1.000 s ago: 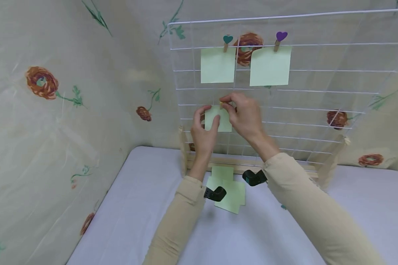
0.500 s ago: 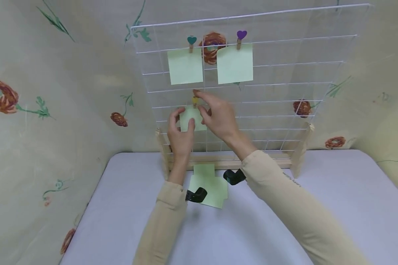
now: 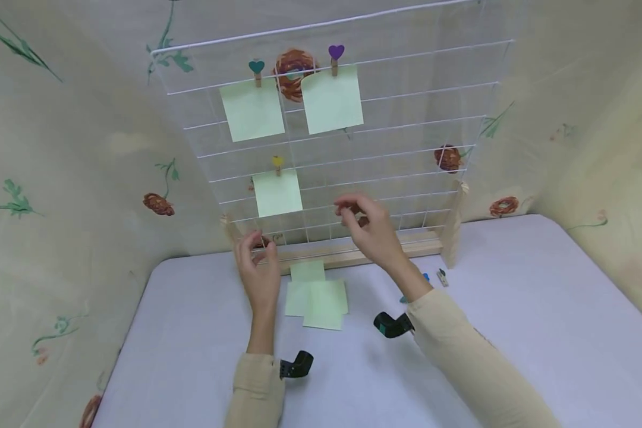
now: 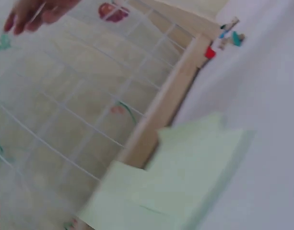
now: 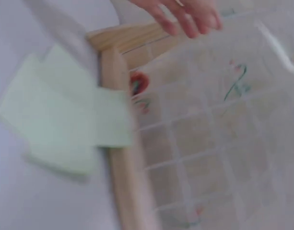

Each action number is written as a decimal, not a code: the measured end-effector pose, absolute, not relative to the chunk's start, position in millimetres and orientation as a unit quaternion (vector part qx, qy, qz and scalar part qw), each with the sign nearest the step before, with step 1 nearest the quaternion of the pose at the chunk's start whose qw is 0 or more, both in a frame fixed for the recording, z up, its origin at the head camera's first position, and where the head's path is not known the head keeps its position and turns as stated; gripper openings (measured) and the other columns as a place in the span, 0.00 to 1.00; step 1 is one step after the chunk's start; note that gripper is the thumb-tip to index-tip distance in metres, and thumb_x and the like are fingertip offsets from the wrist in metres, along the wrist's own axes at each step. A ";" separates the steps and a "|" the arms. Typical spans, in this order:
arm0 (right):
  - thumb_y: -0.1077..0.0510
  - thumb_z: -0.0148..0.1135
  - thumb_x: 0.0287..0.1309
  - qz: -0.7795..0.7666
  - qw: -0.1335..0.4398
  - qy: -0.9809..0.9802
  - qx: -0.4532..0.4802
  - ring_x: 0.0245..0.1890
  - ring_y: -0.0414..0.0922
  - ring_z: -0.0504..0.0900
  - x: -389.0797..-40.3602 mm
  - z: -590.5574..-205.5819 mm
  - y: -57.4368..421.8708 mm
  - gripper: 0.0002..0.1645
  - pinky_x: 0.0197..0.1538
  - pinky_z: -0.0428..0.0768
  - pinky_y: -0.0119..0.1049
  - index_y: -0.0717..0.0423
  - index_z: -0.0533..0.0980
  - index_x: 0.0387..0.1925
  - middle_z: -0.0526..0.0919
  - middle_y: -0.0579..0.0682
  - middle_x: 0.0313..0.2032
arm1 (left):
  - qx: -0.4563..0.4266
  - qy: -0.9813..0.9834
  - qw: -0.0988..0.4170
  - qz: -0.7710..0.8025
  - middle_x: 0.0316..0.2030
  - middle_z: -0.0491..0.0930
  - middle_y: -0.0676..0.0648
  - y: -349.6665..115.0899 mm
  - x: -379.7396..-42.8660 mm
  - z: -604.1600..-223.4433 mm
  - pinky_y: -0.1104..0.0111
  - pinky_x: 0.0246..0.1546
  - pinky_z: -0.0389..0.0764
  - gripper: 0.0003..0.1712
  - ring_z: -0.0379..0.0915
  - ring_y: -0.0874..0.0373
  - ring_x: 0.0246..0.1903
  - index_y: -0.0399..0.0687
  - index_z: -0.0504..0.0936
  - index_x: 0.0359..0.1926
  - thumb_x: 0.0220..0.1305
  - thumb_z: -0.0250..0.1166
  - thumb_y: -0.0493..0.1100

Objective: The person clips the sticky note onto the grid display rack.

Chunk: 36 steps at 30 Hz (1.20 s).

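Observation:
A green paper note [image 3: 277, 194] hangs on the white wire grid [image 3: 396, 172] from a small wooden clothespin with a yellow top [image 3: 277, 162]. Higher up, two larger green notes hang side by side, one under a teal heart clothespin [image 3: 257, 67], the other under a purple heart clothespin [image 3: 336, 54]. My left hand [image 3: 259, 273], holding nothing, is below the small note with loosely bent fingers. To the right of that note, my right hand [image 3: 373, 232] is in front of the grid, fingers loosely bent and without any object. Overlapping green notes [image 3: 323, 304] lie on the table between my forearms.
Wooden feet [image 3: 452, 232] and a wooden bar [image 4: 170, 96] support the grid at the back of the white table [image 3: 182, 345]. Loose clothespins [image 3: 442, 277] lie near the right foot, partly behind my right wrist. A flowered curtain [image 3: 85, 148] surrounds the table.
Both hands have let go of the small note and its yellow clothespin, which stay on the grid. The left hand has dropped down; the right has moved down and away from the note.

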State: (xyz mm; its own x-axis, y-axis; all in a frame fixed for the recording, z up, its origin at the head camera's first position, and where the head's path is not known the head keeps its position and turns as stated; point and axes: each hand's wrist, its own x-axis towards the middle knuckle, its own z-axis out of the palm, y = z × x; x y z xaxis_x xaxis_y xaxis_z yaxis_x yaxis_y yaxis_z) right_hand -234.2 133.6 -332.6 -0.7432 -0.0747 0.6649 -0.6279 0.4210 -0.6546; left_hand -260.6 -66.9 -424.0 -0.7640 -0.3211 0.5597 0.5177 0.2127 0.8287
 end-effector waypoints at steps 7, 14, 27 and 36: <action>0.67 0.49 0.59 0.535 0.230 -0.802 0.135 0.32 0.50 0.77 -204.4 -388.7 168.1 0.10 0.32 0.75 0.25 0.66 0.72 0.42 0.79 0.59 0.34 | 0.008 -0.751 0.266 -0.604 0.48 0.69 0.46 -70.7 -224.7 -489.7 0.56 0.44 0.70 0.19 0.64 0.52 0.50 0.48 0.71 0.51 0.58 0.59 0.43; 0.66 0.48 0.59 0.613 0.195 -0.764 0.034 0.33 0.50 0.75 -178.5 -447.4 205.5 0.11 0.32 0.76 0.27 0.68 0.71 0.43 0.76 0.66 0.35 | 0.057 -0.793 0.182 -0.578 0.51 0.66 0.53 -65.2 -202.1 -513.7 0.60 0.51 0.66 0.19 0.62 0.56 0.53 0.58 0.71 0.52 0.58 0.59 0.48; 0.67 0.49 0.58 0.574 0.246 -0.776 -0.087 0.44 0.41 0.73 -143.9 -492.7 242.3 0.13 0.37 0.72 0.18 0.58 0.73 0.44 0.74 0.53 0.45 | 0.019 -0.876 0.149 -0.459 0.52 0.67 0.53 -53.6 -201.8 -516.4 0.56 0.51 0.59 0.19 0.62 0.54 0.53 0.61 0.74 0.50 0.57 0.58 0.53; 0.64 0.51 0.56 0.467 0.211 -0.858 -0.027 0.62 0.44 0.58 -156.9 -509.9 235.1 0.19 0.61 0.58 0.46 0.46 0.73 0.49 0.66 0.45 0.58 | 0.003 -0.892 0.159 -0.423 0.48 0.70 0.51 -65.8 -204.4 -508.3 0.60 0.44 0.61 0.18 0.65 0.57 0.40 0.59 0.76 0.47 0.54 0.61 0.53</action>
